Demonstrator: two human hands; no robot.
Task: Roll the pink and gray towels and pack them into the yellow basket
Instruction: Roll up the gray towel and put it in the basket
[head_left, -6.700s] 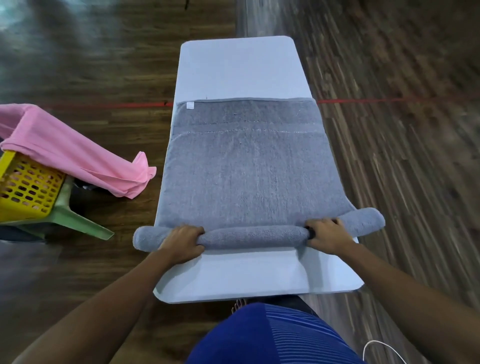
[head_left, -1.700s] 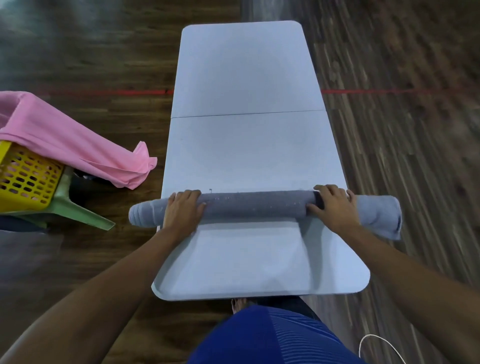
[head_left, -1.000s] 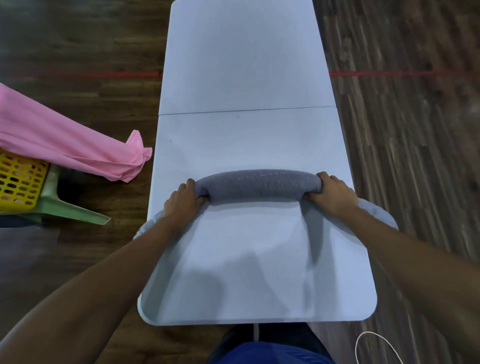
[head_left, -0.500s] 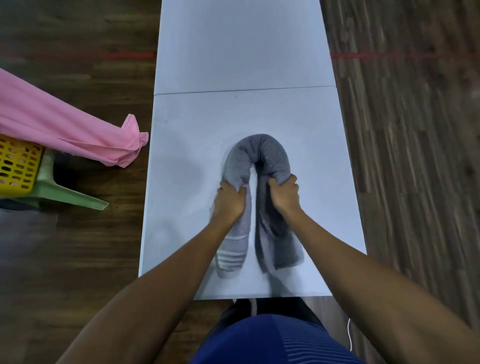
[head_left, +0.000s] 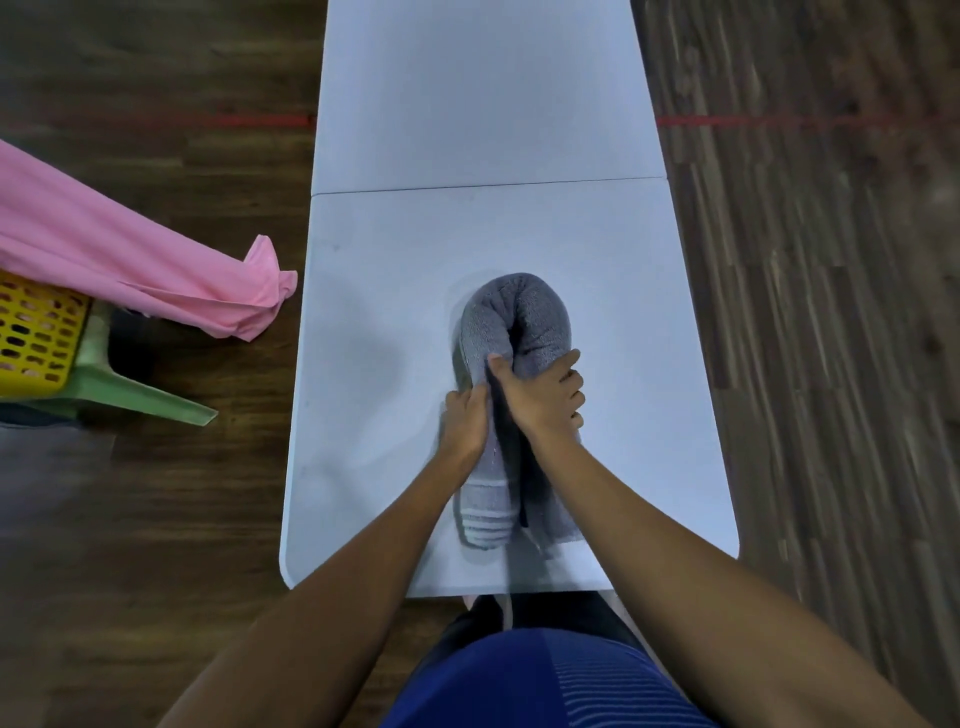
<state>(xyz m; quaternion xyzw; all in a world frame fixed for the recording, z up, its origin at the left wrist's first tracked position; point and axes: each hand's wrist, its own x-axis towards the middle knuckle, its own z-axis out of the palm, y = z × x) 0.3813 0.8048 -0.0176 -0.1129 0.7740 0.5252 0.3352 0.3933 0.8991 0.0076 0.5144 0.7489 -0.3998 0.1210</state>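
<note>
Gray towel (head_left: 519, 317): rolled into a long tube and bent double. The bend points away from the person, and both ends lie side by side near the front edge of the tabletop (head_left: 467, 104).
Left hand (head_left: 465, 423): fingers (head_left: 462, 402) curled round the left leg of the roll, gripping it.
Right hand (head_left: 540, 400): clasped over the right leg, fingers wrapped over its outer side, thumb in the fold.
Pink towel (head_left: 130, 260): unrolled, draped over the yellow basket (head_left: 36, 332) — off the tabletop, to the left.
Under the basket: a green plastic stool (head_left: 130, 395) on the wooden floor (head_left: 831, 364).
</note>
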